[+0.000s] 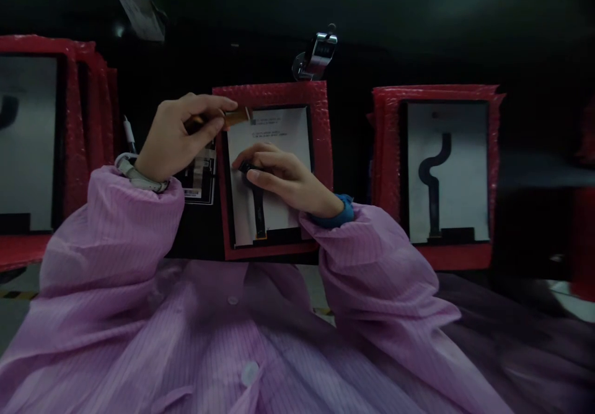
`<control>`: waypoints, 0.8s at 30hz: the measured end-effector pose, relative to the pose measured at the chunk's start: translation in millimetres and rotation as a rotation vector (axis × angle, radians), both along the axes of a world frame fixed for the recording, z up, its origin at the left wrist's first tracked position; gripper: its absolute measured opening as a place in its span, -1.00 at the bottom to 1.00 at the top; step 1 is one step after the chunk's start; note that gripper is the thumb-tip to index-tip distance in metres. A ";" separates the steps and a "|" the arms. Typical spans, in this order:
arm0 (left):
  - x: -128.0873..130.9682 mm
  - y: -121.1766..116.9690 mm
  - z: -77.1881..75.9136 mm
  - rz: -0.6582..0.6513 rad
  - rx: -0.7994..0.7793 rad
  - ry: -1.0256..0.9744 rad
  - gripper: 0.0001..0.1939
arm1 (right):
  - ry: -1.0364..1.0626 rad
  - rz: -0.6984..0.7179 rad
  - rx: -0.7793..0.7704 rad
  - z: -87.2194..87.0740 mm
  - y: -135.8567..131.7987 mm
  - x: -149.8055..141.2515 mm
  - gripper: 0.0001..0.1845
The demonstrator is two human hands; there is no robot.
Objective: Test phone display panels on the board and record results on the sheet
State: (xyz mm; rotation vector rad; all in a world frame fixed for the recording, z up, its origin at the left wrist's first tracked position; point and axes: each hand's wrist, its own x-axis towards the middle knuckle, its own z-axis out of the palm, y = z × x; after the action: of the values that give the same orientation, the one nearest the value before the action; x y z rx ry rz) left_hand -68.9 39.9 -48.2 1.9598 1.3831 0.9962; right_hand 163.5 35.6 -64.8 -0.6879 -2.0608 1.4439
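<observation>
My left hand (173,132) is closed on a flat amber strip (238,117), pinched between thumb and fingers over the top left corner of a display panel (295,127). The panel lies pale side up on a red bubble-wrap sheet (320,126). My right hand (295,178) rests over the middle of the panel. Its thumb and fingers pinch the upper end of a black flex cable (259,212). That cable runs down to the panel's lower edge. Part of its upper end is hidden by my fingers.
More panels on red bubble wrap lie in stacks, one panel at the right (460,172) and one at the left (30,147). A chrome tally counter (323,51) stands behind the middle panel. A white pen-like stick (129,132) and a dark labelled board (199,181) lie near my left wrist.
</observation>
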 end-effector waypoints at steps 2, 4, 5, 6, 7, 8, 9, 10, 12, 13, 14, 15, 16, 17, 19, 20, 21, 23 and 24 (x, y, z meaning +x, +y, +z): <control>1.2 -2.1 2.7 -0.045 -0.017 0.066 -0.76 | -0.012 -0.003 0.040 -0.9 -0.7 -0.4 -0.69; 2.9 -3.5 4.7 -0.088 -0.018 0.092 -0.77 | -0.007 -0.048 0.064 -2.5 -2.3 -1.1 -0.75; 3.9 -3.8 5.5 -0.110 -0.013 0.096 -0.78 | -0.004 -0.078 0.074 -3.3 -3.1 -1.4 -0.77; 4.9 -4.0 6.1 -0.129 -0.010 0.095 -0.80 | -0.004 -0.107 0.086 -4.2 -3.9 -1.6 -0.80; 5.9 -4.1 6.5 -0.145 -0.011 0.097 -0.82 | -0.008 -0.129 0.101 -5.0 -4.4 -1.8 -0.82; 6.8 -4.2 6.8 -0.158 -0.015 0.102 -0.84 | -0.016 -0.144 0.118 -5.6 -4.7 -1.9 -0.83; 7.6 -4.3 7.0 -0.170 -0.022 0.111 -0.86 | -0.026 -0.149 0.137 -6.0 -4.8 -2.0 -0.84; 8.4 -4.4 7.1 -0.175 -0.031 0.126 -0.88 | -0.034 -0.147 0.158 -6.3 -4.6 -2.0 -0.84; 9.8 -4.9 7.2 -0.181 -0.049 0.160 -0.88 | -0.035 -0.135 0.197 -6.7 -3.7 -2.3 -0.84; 10.5 -5.1 7.3 -0.182 -0.058 0.176 -0.88 | -0.030 -0.126 0.212 -6.9 -3.2 -2.5 -0.83; 11.1 -5.4 7.5 -0.185 -0.072 0.190 -0.87 | -0.024 -0.118 0.223 -7.0 -2.8 -2.8 -0.82; 11.6 -5.6 7.9 -0.187 -0.093 0.202 -0.86 | -0.017 -0.112 0.230 -7.1 -2.6 -3.0 -0.81; 12.1 -5.8 8.3 -0.187 -0.117 0.211 -0.86 | -0.014 -0.109 0.230 -7.1 -2.6 -3.2 -0.81; 12.5 -5.9 9.0 -0.185 -0.144 0.217 -0.86 | -0.017 -0.107 0.226 -6.9 -2.8 -3.4 -0.81; 12.8 -6.2 10.3 -0.175 -0.181 0.216 -0.86 | -0.028 -0.115 0.210 -6.1 -3.9 -3.5 -0.81; 12.8 -6.4 10.9 -0.172 -0.183 0.210 -0.86 | -0.030 -0.135 0.203 -5.6 -4.6 -3.5 -0.82; 12.8 -6.5 11.4 -0.169 -0.178 0.204 -0.86 | -0.029 -0.164 0.199 -5.0 -5.4 -3.4 -0.82; 12.4 -6.8 11.7 -0.169 -0.169 0.202 -0.86 | -0.022 -0.238 0.208 -4.2 -6.6 -3.2 -0.83; 12.3 -6.9 11.6 -0.172 -0.168 0.206 -0.86 | -0.020 -0.270 0.222 -4.0 -6.9 -3.2 -0.83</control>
State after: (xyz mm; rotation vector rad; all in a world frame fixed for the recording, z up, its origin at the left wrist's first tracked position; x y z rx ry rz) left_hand -56.6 33.1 -36.6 2.0568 1.3310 0.5940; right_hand 160.3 28.7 -68.8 -0.8526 -2.0132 1.0451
